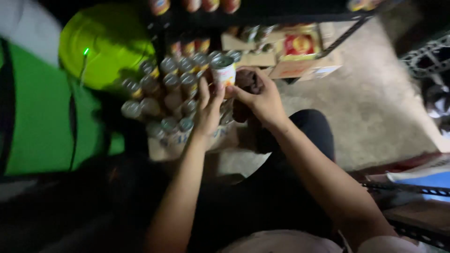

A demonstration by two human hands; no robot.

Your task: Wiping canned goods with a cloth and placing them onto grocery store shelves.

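Above a cardboard tray point(159, 152) of tins on the floor, the person's two bare hands are meeting around a single tin point(223, 70). The left hand point(208, 110) is reaching up from below, its fingers point(204, 91) pressing against the lower side of the tin, so it is gripping the tin rather than lying open. The right hand point(262, 100) is coming in from the other side, its fingers touching the tin's side while also closing around a dark brown cloth point(248, 82) that is bunching up just beside the tin. The tin is standing upright, silver lid upward, with a light label carrying some red and orange, and it is being held slightly higher than the rest.

The other tins point(171, 96) are sitting upright in close rows in the tray, lids showing, to the left of the held one. A round lime-green lid or basin point(105, 47) is lying just beyond them, and a bright green panel point(42, 117) is filling the left edge of the view. A dark metal shelf point(300, 16) is standing behind, with a red and yellow carton point(300, 44) under it. The concrete floor point(375, 103) is stretching away to the right. The person's dark-trousered knee point(309, 129) is showing below the right wrist.
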